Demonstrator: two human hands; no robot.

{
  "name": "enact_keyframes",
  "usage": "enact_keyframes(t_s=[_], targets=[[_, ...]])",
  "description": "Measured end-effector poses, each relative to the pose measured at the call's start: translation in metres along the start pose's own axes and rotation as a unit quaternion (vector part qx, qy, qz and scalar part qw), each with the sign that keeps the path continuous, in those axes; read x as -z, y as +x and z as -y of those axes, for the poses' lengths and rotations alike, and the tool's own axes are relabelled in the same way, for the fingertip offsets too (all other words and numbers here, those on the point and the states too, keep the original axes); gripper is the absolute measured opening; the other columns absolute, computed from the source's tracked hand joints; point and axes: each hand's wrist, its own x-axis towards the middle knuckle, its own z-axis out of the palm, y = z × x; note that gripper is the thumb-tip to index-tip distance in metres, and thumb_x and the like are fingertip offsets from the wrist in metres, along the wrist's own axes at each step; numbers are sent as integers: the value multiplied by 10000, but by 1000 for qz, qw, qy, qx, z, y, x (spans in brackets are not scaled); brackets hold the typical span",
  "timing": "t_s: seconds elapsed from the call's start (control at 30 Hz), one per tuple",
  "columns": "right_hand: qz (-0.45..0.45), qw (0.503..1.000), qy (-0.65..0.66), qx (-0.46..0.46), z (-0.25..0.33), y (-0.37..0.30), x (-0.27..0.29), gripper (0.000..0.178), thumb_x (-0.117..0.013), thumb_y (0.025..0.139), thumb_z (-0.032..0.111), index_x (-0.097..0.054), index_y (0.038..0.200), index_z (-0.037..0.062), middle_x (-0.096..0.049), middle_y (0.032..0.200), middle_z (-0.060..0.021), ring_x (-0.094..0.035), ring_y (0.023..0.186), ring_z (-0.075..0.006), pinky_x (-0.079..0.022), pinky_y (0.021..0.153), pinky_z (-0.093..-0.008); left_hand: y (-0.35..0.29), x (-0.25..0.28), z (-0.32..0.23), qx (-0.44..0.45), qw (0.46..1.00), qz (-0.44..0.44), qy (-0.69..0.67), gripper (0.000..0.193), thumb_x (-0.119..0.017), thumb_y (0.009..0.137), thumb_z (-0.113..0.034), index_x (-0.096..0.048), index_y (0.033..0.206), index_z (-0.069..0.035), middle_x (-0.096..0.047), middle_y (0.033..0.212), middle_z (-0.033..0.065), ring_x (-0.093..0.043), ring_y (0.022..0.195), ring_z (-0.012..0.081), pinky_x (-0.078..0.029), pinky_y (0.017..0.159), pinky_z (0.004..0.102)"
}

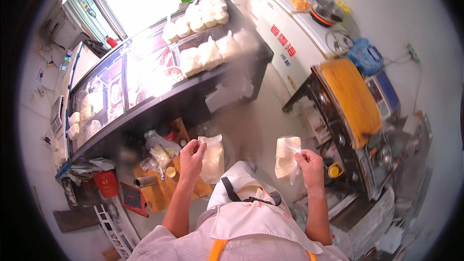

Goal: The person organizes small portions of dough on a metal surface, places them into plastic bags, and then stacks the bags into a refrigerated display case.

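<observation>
My left hand (192, 154) is closed on the top edge of a clear plastic bag (212, 159) with a pale cream block-like content, which hangs beside my fingers. Out to the right, my right hand (311, 162) pinches the gathered neck of a second clear bag (285, 154), holding a similar pale stack. The two bags hang well apart, on either side of my white apron (256, 222). What exactly the bags contain cannot be made out.
Ahead stands a long dark display counter (159, 97), with several filled bags (209, 53) on its top. To the right are a white chest freezer (280, 34) and a wood-topped table (350, 99). A low wooden table (162, 195) with a cup and bags sits at left.
</observation>
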Motion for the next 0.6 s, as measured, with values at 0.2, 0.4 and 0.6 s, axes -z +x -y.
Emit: enact_keyframes(t_s=[0.2,0.4,0.6], targets=[[96,990,-75,70,103,189,-56,155,-733,992,114,-726,993,-41,-604,806,52,-507,760,-44,-428,671,-246,161,-35,-74,-52,994,-74,-57,317,-693,1008,-146,-507,789,-13,-438,687,-40,-390,659,72,-332,578,306],[207,975,-16,83,195,388,-144,152,-725,994,126,-736,971,-23,-612,811,60,-488,727,-34,-402,641,-247,335,-48,-145,-81,982,-166,-44,320,-709,999,-192,-572,840,50,-513,667,56,-433,656,131,-391,614,359],[272,954,76,99,211,568,-257,143,-720,1018,125,-737,1033,-17,-645,832,50,-504,711,-23,-407,641,-227,504,-77,-153,-76,968,-232,-52,267,-707,1021,-190,-653,869,22,-572,712,17,-483,674,105,-405,623,318]])
